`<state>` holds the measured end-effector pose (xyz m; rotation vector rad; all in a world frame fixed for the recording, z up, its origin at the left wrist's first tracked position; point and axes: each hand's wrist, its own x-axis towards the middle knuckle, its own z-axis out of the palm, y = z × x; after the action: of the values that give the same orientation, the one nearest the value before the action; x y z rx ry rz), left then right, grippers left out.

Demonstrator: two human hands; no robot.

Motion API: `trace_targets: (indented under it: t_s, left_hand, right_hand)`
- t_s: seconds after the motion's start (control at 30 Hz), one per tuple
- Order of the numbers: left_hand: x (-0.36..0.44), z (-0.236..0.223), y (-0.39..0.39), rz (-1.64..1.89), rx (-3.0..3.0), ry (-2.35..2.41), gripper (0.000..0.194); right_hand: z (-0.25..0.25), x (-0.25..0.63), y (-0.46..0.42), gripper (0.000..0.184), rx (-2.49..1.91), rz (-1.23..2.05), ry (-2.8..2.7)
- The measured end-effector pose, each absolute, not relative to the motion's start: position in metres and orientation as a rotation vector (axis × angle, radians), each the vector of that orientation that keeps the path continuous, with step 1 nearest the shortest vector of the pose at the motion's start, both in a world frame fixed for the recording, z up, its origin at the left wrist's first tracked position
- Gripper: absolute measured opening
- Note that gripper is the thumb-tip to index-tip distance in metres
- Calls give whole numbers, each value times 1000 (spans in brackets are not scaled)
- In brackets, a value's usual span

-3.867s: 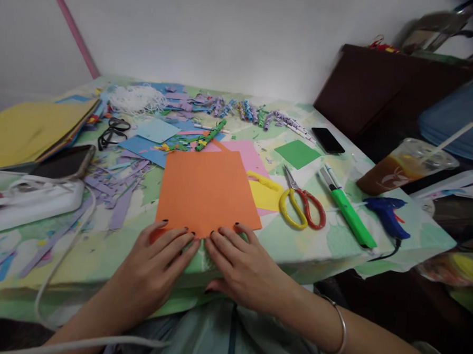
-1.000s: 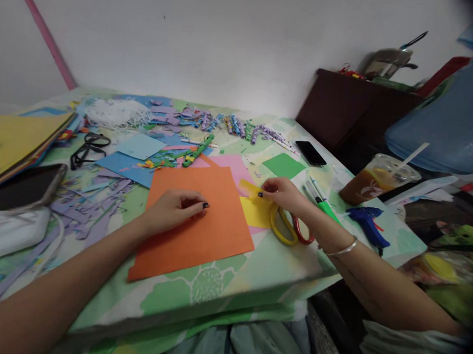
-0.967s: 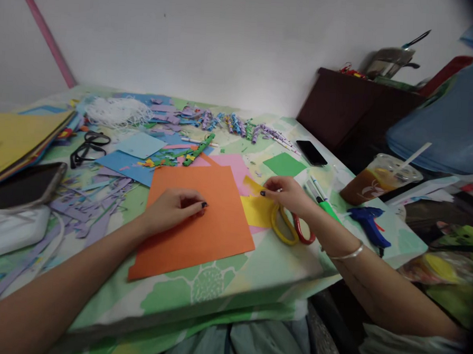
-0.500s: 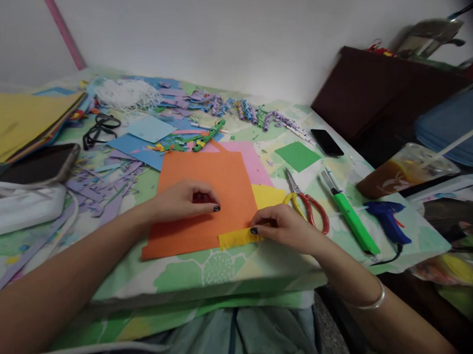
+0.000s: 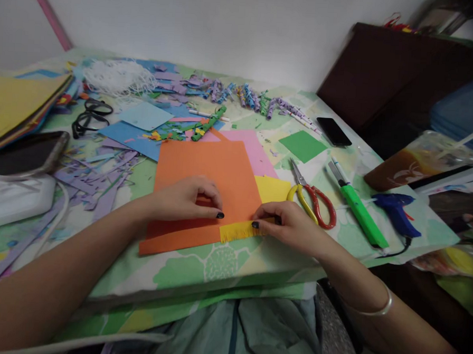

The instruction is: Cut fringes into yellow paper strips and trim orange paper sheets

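Note:
A sheet of orange paper (image 5: 209,165) lies on the table with a folded band along its near edge. My left hand (image 5: 183,198) rests on this sheet, fingers loosely curled and thumb a little apart from them, holding nothing that I can see. Between thumb and fingers my right hand (image 5: 287,224) pinches a fringed yellow paper strip (image 5: 236,231), whose cut fringe points towards me. The strip lies over the right part of the orange band. Just beyond the right hand are scissors (image 5: 325,203) with yellow and red handles, and a yellow paper piece (image 5: 273,189).
At right lie a green box cutter (image 5: 363,215), a blue glue gun (image 5: 397,212), a phone (image 5: 334,131) and a cup of brown drink (image 5: 403,167). Purple paper scraps (image 5: 89,180), black glasses (image 5: 91,117) and another phone (image 5: 27,153) are at left. White string (image 5: 120,77) lies behind.
My hands first lay along the orange sheet's near edge. My right hand then took the fringed yellow strip from beside the scissors and brought it onto the sheet's near edge.

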<state>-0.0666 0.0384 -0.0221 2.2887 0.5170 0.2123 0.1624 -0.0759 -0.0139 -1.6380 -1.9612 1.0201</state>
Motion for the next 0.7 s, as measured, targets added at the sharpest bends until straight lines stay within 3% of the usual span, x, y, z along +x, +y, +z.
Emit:
trace_targets:
  t_s: [0.47, 0.7]
  left_hand:
    - [-65, -23, 34, 140, 2384, 487, 18]
    - [-63, -21, 32, 119, 2405, 531, 20]
  right_hand:
    - [-15, 149, -87, 13, -1804, 668, -2011]
    - [-17, 150, -88, 14, -1786, 641, -2048]
